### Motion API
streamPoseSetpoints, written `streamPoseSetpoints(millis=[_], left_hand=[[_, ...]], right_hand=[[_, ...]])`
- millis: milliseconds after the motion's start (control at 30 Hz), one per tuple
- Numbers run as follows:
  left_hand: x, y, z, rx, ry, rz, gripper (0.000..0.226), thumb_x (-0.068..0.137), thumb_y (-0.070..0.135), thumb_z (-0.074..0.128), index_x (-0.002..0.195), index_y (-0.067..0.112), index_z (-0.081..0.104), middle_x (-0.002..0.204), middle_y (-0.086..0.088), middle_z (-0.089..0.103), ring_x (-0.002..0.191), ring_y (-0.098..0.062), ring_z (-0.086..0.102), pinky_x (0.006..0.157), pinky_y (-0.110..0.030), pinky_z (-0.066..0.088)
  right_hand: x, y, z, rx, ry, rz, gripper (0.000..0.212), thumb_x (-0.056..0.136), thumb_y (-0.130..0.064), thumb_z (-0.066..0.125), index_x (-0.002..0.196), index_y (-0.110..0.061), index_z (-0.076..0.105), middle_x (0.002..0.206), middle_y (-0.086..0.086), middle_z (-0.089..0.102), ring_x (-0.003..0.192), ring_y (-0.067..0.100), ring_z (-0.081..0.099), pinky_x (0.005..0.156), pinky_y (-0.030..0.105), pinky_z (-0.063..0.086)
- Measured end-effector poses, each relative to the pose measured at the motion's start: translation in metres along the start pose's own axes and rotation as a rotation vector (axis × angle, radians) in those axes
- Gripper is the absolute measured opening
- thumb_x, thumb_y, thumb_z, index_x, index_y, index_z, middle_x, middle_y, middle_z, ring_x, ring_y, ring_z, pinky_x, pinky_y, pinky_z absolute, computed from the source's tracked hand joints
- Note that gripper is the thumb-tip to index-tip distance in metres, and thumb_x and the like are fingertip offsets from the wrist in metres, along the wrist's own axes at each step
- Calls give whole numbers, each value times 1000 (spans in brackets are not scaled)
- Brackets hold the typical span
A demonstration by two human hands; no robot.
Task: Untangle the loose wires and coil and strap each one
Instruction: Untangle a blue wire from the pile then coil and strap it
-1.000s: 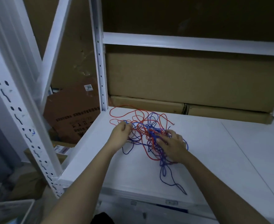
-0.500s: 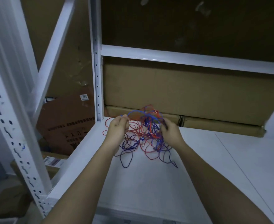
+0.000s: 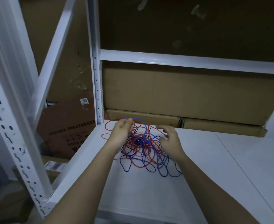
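Wires: a tangle of red wire (image 3: 133, 164) and blue wire (image 3: 163, 173) lies on the white shelf (image 3: 197, 175) of a metal rack, near the shelf's rear left corner. Loops of both colours cross one another and spread toward the front of the shelf; individual strands cannot be traced through the knot.

Left hand (image 3: 122, 130): fingers curled, pinching a raised blue loop at the top of the tangle, with red strands passing close by the fingertips. The lifted loop arches to the right above the rest of the pile.

Right hand (image 3: 170, 139): fingers spread and relaxed, positioned at the right edge of the tangle. It grips nothing; whether the fingertips touch the wires cannot be determined.

Surroundings: a perforated white upright (image 3: 96, 78) stands at the rear left corner of the shelf, and a white crossbeam (image 3: 181, 59) runs above. Flat cardboard boxes (image 3: 189, 94) are stacked at the back of the shelf, behind the wires. More cardboard (image 3: 68, 131) leans beyond the rack on the left.
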State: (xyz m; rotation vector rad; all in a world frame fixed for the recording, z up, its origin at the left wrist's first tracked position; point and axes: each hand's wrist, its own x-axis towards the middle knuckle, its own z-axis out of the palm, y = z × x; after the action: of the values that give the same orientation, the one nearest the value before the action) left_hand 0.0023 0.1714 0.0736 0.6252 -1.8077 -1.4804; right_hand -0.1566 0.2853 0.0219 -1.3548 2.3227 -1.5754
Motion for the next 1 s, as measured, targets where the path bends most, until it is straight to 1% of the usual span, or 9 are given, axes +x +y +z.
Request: streamPoseSetpoints(millis=[67, 167, 333, 433, 600, 733, 833, 900, 1000], left_hand=[[3, 3, 5, 6, -5, 7, 33, 104, 22, 37, 73, 15, 45, 52, 9, 33, 50, -7, 28, 59, -24, 29], [7, 13, 12, -15, -4, 29, 30, 104, 22, 37, 76, 15, 49, 55, 7, 35, 46, -3, 30, 55, -21, 28], [14, 40, 14, -72, -53, 94, 29, 104, 22, 37, 80, 14, 51, 54, 10, 36, 51, -5, 31, 59, -22, 29], [22, 61, 14, -158, -71, 135, 27, 104, 18, 36, 83, 12, 52, 48, 12, 38, 48, -4, 30, 55, -21, 27], [33, 92, 3, -372, -37, 179, 29, 104, 16, 35, 80, 10, 50, 46, 11, 36, 45, -5, 30, 54, -19, 27], [36, 96, -8, -312, -25, 193, 29, 104, 19, 35, 81, 11, 51, 50, 10, 36, 49, -7, 32, 58, -20, 30], [35, 91, -5, -230, -4, 160, 28, 104, 19, 35, 84, 10, 52, 48, 10, 37, 48, -6, 32, 56, -20, 29], [34, 89, -1, -258, -2, 148, 28, 104, 18, 35, 83, 10, 52, 48, 10, 38, 48, -6, 32, 55, -20, 28], [33, 92, 3, -412, -9, 127, 28, 104, 16, 35, 82, 10, 51, 48, 10, 38, 47, -5, 31, 56, -21, 25]], right_hand=[[-3, -14, 2, -65, 32, -135, 41, 85, -2, 51, 119, -23, 60, 113, -9, 48, 101, 9, 47, 85, 22, 39], [-2, -28, 8, -148, -80, -132, 35, 94, -31, 55, 127, -22, 54, 109, -5, 54, 74, 7, 51, 71, 22, 39], [10, -27, 6, -362, -74, -107, 30, 95, -42, 53, 114, -24, 68, 106, -1, 62, 87, 13, 56, 68, 25, 37], [25, -31, 2, -424, -77, -137, 25, 97, -34, 53, 117, -29, 66, 108, -1, 60, 97, 19, 58, 68, 28, 41], [46, -28, -12, -528, -24, -110, 28, 94, -5, 46, 107, -13, 69, 101, 11, 68, 94, 31, 62, 69, 37, 50], [55, -24, -17, -703, -215, -1, 40, 93, -1, 42, 123, -14, 64, 111, 15, 66, 97, 31, 61, 68, 31, 47], [61, -38, -16, -559, -213, -69, 38, 91, -16, 50, 127, -18, 60, 143, 9, 42, 127, 28, 40, 88, 32, 42], [60, -51, -8, -302, -246, -96, 36, 92, -29, 55, 127, -24, 58, 144, -2, 34, 132, 17, 23, 101, 33, 30], [52, -61, 3, -11, -429, -28, 25, 101, -36, 40, 97, -26, 62, 116, -1, 60, 116, 17, 49, 95, 31, 37]])
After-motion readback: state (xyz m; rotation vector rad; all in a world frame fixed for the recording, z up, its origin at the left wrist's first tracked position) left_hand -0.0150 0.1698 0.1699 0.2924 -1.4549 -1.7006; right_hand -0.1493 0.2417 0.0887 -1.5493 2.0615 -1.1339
